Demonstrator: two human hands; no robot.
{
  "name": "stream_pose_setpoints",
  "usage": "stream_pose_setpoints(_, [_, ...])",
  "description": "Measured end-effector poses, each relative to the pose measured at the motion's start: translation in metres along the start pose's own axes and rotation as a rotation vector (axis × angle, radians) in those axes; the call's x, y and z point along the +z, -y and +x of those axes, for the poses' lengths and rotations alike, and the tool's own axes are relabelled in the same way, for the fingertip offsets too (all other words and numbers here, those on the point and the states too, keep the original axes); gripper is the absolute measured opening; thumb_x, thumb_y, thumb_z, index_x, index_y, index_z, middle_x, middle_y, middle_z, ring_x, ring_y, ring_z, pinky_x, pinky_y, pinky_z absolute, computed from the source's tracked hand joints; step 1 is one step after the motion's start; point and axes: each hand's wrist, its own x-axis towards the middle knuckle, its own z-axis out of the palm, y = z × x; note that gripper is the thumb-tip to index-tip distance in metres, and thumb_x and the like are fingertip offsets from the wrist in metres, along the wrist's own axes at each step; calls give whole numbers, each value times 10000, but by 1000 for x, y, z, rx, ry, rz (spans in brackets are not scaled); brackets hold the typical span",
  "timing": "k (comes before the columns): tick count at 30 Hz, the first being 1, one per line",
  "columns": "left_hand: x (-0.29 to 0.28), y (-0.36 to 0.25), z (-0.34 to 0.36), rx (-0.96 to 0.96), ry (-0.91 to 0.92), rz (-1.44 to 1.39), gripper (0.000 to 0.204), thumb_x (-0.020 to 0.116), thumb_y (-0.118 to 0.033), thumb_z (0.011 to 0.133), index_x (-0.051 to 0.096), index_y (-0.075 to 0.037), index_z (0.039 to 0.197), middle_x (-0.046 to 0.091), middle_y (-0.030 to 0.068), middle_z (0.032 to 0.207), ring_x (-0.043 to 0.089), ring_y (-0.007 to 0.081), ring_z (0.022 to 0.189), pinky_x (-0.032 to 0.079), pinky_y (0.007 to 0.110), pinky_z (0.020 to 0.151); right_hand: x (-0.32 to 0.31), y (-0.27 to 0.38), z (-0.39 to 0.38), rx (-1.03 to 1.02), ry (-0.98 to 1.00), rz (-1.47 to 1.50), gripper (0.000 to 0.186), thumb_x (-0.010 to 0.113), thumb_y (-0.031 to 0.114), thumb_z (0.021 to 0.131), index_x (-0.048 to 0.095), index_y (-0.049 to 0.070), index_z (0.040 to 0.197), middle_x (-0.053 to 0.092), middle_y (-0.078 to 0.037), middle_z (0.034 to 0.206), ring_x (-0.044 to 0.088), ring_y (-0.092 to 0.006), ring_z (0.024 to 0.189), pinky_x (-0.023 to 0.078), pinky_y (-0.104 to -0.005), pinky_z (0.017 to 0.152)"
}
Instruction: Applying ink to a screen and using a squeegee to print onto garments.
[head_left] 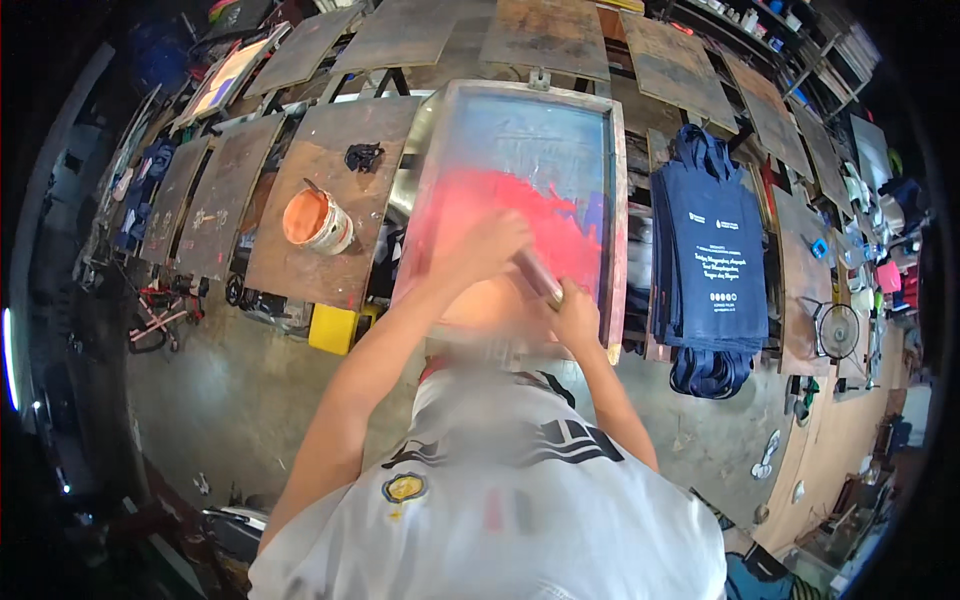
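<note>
A screen-printing frame (616, 180) with a pale wooden rim lies in front of me, its mesh blue at the far end. Bright pink-red ink (535, 215) covers the middle of the mesh, and the near part looks orange. Over the ink, a squeegee (541, 277) slants from far left to near right. My left hand (488, 248) is closed around its far end, somewhat blurred. Nearer to me, my right hand (575, 318) grips its other end. The squeegee's lower edge is hidden, so I cannot tell whether it touches the mesh.
To the left, a board (270, 265) holds a bucket of orange ink (330, 235) with a stick in it and a crumpled black cloth (364, 157). Stacked navy tote bags (710, 255) lie to the right. Beyond them stands a small fan (836, 331). A yellow container (333, 329) sits below left.
</note>
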Motion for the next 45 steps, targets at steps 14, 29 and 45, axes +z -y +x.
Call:
stream_pose_setpoints(14, [38, 18, 61, 144, 204, -254, 476, 841, -100, 603, 631, -104, 1030, 612, 38, 1085, 564, 261, 1118, 458, 427, 906, 12, 17, -9, 474, -50, 30, 451, 743, 321, 795, 537, 23, 1064, 693, -226, 915, 690, -429, 848, 552, -526, 740])
stream_pose_setpoints(29, [28, 109, -30, 3, -217, -285, 469, 839, -81, 564, 621, -71, 979, 608, 91, 1022, 549, 311, 1061, 458, 415, 917, 47, 74, 49, 225, -47, 10, 351, 697, 278, 786, 594, 42, 1024, 683, -229, 992, 676, -434, 875, 533, -553, 748])
stream_pose_setpoints(45, [62, -4, 89, 423, 196, -227, 539, 887, -207, 584, 632, -133, 1053, 617, 11, 1088, 542, 239, 1144, 454, 451, 921, 6, 24, -42, 528, -314, 33, 423, 788, 338, 746, 617, -2, 932, 680, -276, 855, 656, -477, 872, 517, -544, 746])
